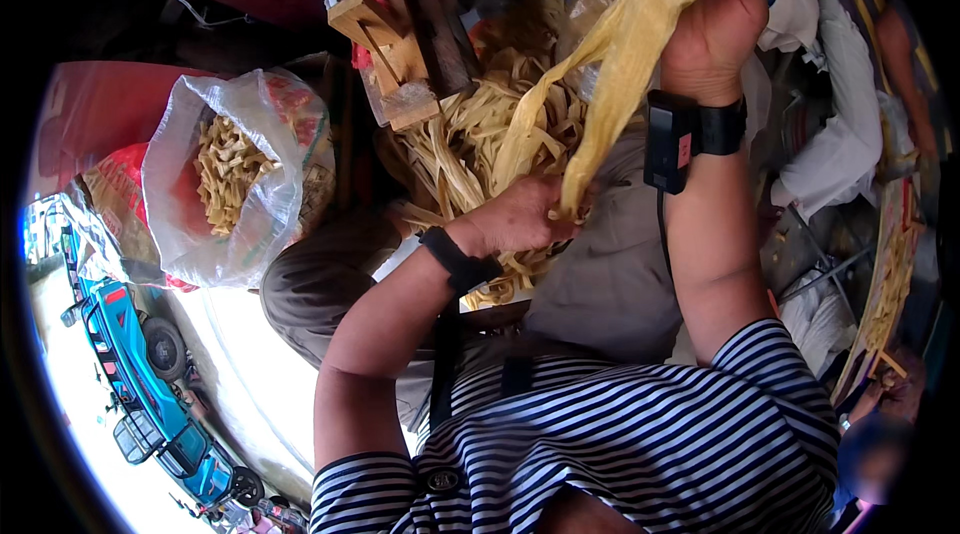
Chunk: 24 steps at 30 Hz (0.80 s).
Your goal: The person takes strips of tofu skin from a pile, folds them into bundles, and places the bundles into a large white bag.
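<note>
A long, pliable yellow strip (622, 61), apparently tofu skin, is stretched between my two hands. My right hand (709, 38) is raised at the top, with the upper part of the strip looped over its palm and fingers. Lower down, over my lap, my left hand (521, 215) grips the strip's lower end; its fingertips are partly hidden. A second limb of the strip hangs down to the left, behind that hand. Just beyond lies a heap of similar pale yellow strips (480, 147), spread in front of my knees.
A wooden block fixture (390, 46) tied with red cloth stands past the heap. At left, an open white plastic sack (180, 211) holds many short knotted pieces (225, 166). A blue three-wheeled vehicle (150, 369) is outside. Co-workers sit at right, one in a white sleeve (844, 113).
</note>
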Each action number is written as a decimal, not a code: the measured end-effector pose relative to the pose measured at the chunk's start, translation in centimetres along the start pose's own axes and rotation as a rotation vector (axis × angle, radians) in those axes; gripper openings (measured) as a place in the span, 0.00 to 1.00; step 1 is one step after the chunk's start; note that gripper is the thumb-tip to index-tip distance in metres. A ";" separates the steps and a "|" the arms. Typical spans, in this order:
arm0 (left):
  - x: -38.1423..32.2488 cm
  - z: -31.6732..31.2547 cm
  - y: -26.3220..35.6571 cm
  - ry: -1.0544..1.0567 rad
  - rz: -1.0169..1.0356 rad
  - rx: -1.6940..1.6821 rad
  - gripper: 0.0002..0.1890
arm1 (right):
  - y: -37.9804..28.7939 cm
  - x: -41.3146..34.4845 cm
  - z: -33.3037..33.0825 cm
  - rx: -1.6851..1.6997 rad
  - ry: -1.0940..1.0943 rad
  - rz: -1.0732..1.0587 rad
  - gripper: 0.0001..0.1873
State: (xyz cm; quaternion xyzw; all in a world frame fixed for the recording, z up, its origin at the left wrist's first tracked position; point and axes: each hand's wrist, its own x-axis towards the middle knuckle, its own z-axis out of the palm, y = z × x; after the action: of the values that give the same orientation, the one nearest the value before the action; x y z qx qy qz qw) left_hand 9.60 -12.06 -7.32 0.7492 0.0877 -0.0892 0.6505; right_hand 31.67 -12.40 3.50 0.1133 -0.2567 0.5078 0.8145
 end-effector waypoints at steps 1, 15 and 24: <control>0.1 -0.2 -0.7 -0.022 -0.081 -0.010 0.21 | 0.2 0.5 -1.4 0.345 -0.087 0.028 0.09; -10.5 -8.0 11.6 0.551 0.230 -0.522 0.17 | -1.7 0.3 -1.2 -1.156 0.568 0.012 0.12; -9.0 -7.8 18.0 0.833 0.341 -0.329 0.20 | 1.6 -0.6 0.5 -1.227 -0.181 0.717 0.13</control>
State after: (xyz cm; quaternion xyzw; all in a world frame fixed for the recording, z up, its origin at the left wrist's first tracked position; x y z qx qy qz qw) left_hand 5.51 -6.98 13.24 0.6118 0.2298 0.3419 0.6753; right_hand 29.91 -12.39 3.43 -0.4148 -0.5841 0.4968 0.4898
